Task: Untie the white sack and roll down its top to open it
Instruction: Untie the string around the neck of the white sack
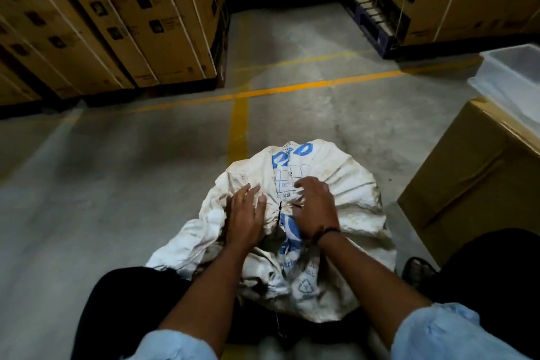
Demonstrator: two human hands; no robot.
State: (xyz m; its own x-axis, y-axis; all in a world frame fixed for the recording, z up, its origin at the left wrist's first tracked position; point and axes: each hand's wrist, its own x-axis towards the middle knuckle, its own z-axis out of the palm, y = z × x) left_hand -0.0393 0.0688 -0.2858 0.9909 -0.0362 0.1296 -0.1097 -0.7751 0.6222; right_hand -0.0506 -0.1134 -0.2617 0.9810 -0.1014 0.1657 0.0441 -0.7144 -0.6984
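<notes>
A white woven sack (347, 184) with blue print stands on the concrete floor between my knees, its top gathered into a bunched neck at the middle. A thin dark tie (280, 210) shows at that neck. My left hand (245, 218) lies flat on the left side of the gathered cloth, fingers spread. My right hand (317, 207) rests on the right side with fingers curled into the folds beside the tie. I cannot tell whether the right fingers pinch the cloth or the tie.
A brown cardboard box (473, 181) stands close on the right with a clear plastic tub (508, 79) on top. Tall strapped cartons (117, 23) line the left and far right. Yellow floor lines (239, 126) cross ahead. A sandalled foot (416, 269) sits right of the sack.
</notes>
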